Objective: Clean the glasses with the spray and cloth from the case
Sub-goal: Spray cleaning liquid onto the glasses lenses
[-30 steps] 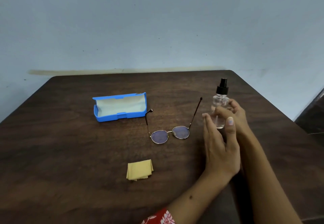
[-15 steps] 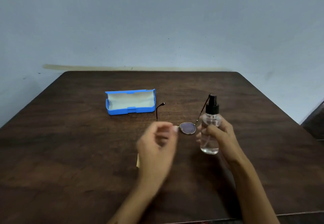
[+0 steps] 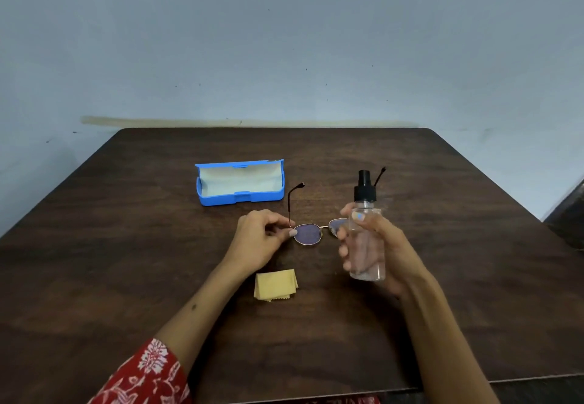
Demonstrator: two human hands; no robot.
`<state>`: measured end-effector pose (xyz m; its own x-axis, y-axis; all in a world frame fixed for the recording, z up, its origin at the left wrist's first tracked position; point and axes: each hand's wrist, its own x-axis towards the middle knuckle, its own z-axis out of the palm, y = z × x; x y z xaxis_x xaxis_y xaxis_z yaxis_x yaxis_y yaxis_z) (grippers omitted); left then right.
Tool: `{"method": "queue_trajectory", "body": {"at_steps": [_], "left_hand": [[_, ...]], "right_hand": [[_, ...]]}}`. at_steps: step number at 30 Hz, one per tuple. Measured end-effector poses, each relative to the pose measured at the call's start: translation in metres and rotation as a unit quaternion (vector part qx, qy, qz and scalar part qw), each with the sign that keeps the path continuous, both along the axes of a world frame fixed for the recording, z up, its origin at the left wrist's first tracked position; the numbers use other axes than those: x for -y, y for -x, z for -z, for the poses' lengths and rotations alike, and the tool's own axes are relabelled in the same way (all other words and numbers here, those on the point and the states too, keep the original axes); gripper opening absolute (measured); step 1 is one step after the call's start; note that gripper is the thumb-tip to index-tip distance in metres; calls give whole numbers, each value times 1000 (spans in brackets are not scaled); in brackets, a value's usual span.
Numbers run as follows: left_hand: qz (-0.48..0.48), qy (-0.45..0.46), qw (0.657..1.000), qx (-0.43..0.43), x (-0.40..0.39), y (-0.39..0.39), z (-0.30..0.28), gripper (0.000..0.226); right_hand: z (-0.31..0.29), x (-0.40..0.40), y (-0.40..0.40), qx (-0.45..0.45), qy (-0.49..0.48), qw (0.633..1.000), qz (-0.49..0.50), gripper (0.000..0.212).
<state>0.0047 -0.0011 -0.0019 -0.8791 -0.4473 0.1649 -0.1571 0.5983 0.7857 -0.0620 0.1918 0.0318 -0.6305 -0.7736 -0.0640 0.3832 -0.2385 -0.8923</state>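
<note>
Now the left hand [image 3: 262,239], which was hovering in mid-air half a second ago, has reached the glasses [image 3: 311,233] on the table [image 3: 126,245], its fingertips seemingly pinching the frame's left hinge. Curled fingers of the right hand [image 3: 379,245] grip the upright spray bottle [image 3: 366,233] just above the right lens.
</note>
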Motion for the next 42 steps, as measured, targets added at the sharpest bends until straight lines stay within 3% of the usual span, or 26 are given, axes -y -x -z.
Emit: {"method": "queue_trajectory", "body": {"at_steps": [5,11,16,19,21,25,27,29,32,36,42], "left_hand": [[9,-9,1000,-14,-1,4,0,14],[1,-90,995,-37,0,12,-2,10],[-27,-112,990,-76,-5,14,3,10],[-60,-97,987,-115,-6,13,3,9],[-78,-111,982,-130,-6,11,2,10],[-111,-125,974,-154,-6,8,-1,12],[-130,-138,968,-167,-5,9,-2,12],[-148,-134,963,-179,-4,9,-3,12],[-161,-129,960,-188,-2,9,-3,12],[-179,-156,950,-200,1,11,-4,12],[-188,-183,942,-211,3,11,-7,12]], "right_hand": [[2,-3,1,72,53,996,-26,59],[6,-2,5,67,50,996,-11,48],[10,1,5,75,38,996,-12,65],[9,10,0,31,7,998,49,62],[8,18,-2,-47,-38,992,109,56],[-3,31,-4,-323,-178,919,141,75],[-9,38,-1,-409,-206,878,137,82],[-11,47,2,-474,-221,840,145,75],[-4,57,1,-526,-249,799,154,62],[8,60,-5,-587,-292,732,186,76],[16,60,-2,-628,-332,676,193,83]]}}
